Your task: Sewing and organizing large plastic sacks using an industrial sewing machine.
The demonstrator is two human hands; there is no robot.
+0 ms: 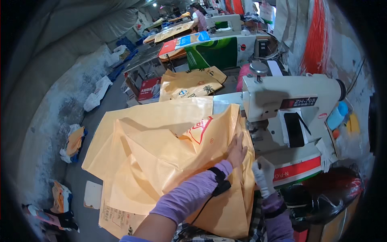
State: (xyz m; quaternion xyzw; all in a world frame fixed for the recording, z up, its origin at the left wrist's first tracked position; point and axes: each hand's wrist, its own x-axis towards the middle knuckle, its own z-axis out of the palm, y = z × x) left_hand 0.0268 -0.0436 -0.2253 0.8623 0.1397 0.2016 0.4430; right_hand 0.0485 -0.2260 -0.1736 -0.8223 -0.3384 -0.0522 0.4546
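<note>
A large yellow woven sack (161, 161) with red print spreads across my lap and the work surface, its right edge running up to the sewing machine (278, 94). On top of the sack near that edge, my left hand (237, 151) lies bare, its fingers extended and pressing the folded material. My right hand (264, 175), in a white glove, is just right of the sack's edge and below the needle area. Its fingers are curled; whatever may be in them is hidden. The machine's needle and presser foot are too dark to make out.
A black phone (294, 129) rests on the machine bed. Behind the machine lies another folded sack (193, 82). Red thread (317, 38) hangs at the right, near a blue bottle (338, 115). A person (199, 18) stands at a far table. Scraps lie along the left wall.
</note>
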